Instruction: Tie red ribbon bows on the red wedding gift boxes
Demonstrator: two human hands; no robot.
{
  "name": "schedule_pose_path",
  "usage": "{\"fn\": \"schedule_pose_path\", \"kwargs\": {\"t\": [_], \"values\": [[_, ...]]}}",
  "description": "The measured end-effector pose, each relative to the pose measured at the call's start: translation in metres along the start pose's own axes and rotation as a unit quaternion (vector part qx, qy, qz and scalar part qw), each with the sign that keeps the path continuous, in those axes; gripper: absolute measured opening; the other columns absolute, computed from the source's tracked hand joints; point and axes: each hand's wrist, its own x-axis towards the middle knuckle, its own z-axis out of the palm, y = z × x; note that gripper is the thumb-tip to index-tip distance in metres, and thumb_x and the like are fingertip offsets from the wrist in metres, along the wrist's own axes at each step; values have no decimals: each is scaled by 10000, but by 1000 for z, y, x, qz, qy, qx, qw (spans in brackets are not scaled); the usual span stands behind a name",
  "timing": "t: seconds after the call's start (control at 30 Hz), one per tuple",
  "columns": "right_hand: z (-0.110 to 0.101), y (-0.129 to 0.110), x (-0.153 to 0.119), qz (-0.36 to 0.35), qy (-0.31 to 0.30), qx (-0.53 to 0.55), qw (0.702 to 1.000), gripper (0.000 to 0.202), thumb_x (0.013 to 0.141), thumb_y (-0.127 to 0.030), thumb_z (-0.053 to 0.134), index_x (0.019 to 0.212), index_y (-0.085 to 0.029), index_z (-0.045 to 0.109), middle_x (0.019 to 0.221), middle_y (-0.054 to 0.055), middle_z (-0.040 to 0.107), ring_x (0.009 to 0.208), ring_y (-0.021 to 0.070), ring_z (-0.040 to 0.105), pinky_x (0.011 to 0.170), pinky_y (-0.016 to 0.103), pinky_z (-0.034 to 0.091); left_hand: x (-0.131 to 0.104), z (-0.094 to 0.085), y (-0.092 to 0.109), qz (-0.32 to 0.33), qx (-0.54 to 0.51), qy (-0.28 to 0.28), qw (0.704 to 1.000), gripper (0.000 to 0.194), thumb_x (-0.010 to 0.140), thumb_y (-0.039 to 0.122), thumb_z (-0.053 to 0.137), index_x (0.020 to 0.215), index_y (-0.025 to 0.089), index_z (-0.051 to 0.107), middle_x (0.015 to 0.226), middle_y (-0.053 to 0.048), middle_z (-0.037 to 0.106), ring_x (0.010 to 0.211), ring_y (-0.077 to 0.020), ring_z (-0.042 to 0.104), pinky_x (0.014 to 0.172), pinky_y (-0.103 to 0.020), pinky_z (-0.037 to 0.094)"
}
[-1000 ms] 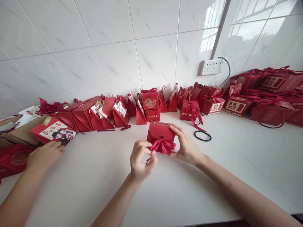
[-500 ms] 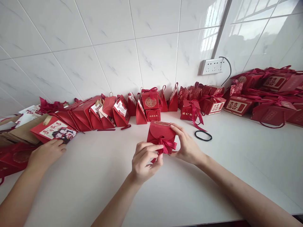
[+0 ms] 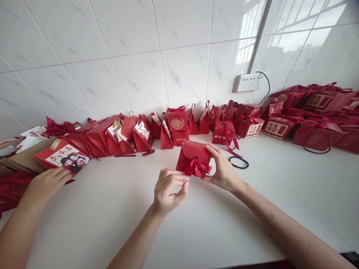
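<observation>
A small red gift box with a rounded flap is held tilted above the table by my right hand, thumb below and fingers on its upper right edge. Across its front is a dark red satin ribbon tied in a bow. My left hand is at the bow's lower left, fingertips closed together at the ribbon's edge; the bit between them is mostly hidden.
Another person's hand touches a red box with a printed couple at left. Red gift boxes line the tiled wall, with more piled at right. A black hair tie lies on the white table. A power strip is on the wall.
The box has turned slightly and risen a little. My left fingers have slid off the bow's middle to its lower left. The other person's hand has shifted left.
</observation>
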Motion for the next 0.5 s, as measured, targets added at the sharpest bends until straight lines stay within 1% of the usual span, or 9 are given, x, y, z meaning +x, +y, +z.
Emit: {"fn": "schedule_pose_path", "kwargs": {"t": [0.07, 0.13, 0.2, 0.23, 0.3, 0.33, 0.37, 0.4, 0.5], "values": [[-5, 3, 4, 64, 55, 34, 996, 899, 685, -328, 740, 1417, -278, 220, 1377, 156, 396, 1227, 329, 475, 934, 486, 499, -4, -3, -5, -11, -3, -7, 1000, 199, 766, 5, 579, 725, 176, 485, 685, 0, 662, 663, -133, 580, 642, -294, 479], [-15, 3, 9, 170, 123, 129, 969, 884, 663, -392, 751, 1386, -285, 254, 1357, 137, 430, 1158, 306, 537, 918, 480, 511, -8, -6, -11, -34, 3, -19, 999, 187, 789, 14, 545, 713, 176, 488, 641, 0, 612, 633, -124, 554, 595, -263, 467], [-28, 1, 11, 272, 169, 265, 909, 726, 736, -491, 662, 1335, -272, 316, 1308, 125, 500, 1084, 282, 594, 871, 470, 538, -12, -7, -17, -52, 14, -37, 998, 189, 809, 31, 513, 690, 175, 487, 602, 2, 557, 589, -114, 525, 538, -231, 444], [-37, 0, 11, 307, 173, 332, 875, 611, 791, -527, 579, 1295, -258, 361, 1270, 125, 543, 1051, 275, 617, 841, 464, 552, -13, -8, -20, -53, 20, -45, 997, 198, 817, 41, 503, 675, 176, 481, 584, 8, 533, 562, -107, 512, 519, -219, 436], [-58, -4, 5, 345, 152, 426, 823, 457, 872, -559, 408, 1180, -226, 461, 1164, 137, 623, 974, 272, 657, 775, 456, 574, -15, -9, -26, -52, 31, -61, 996, 218, 828, 63, 495, 649, 180, 460, 556, 23, 508, 518, -96, 504, 500, -201, 435], [-71, -6, 0, 355, 133, 448, 810, 446, 894, -561, 343, 1123, -211, 498, 1113, 146, 650, 927, 272, 674, 748, 456, 580, -16, -9, -29, -51, 37, -68, 996, 226, 834, 77, 493, 638, 182, 449, 542, 30, 503, 499, -91, 506, 496, -192, 438], [-84, -9, -6, 360, 114, 453, 808, 459, 909, -560, 293, 1077, -201, 525, 1064, 153, 669, 883, 272, 686, 724, 454, 584, -17, -9, -31, -52, 43, -75, 995, 231, 840, 97, 494, 632, 184, 445, 529, 37, 503, 482, -87, 511, 490, -183, 442], [-99, -11, -14, 361, 100, 442, 815, 481, 921, -557, 251, 1050, -196, 542, 1020, 155, 682, 847, 269, 693, 703, 450, 587, -17, -10, -33, -55, 48, -81, 994, 235, 845, 124, 499, 625, 186, 445, 516, 43, 505, 465, -84, 515, 484, -174, 446], [-155, -13, -39, 334, 84, 355, 869, 508, 937, -548, 214, 1107, -198, 540, 947, 135, 696, 819, 258, 699, 668, 431, 593, -18, -8, -33, -69, 44, -96, 992, 250, 850, 234, 523, 606, 192, 483, 482, 58, 519, 417, -77, 516, 459, -154, 448]]}}
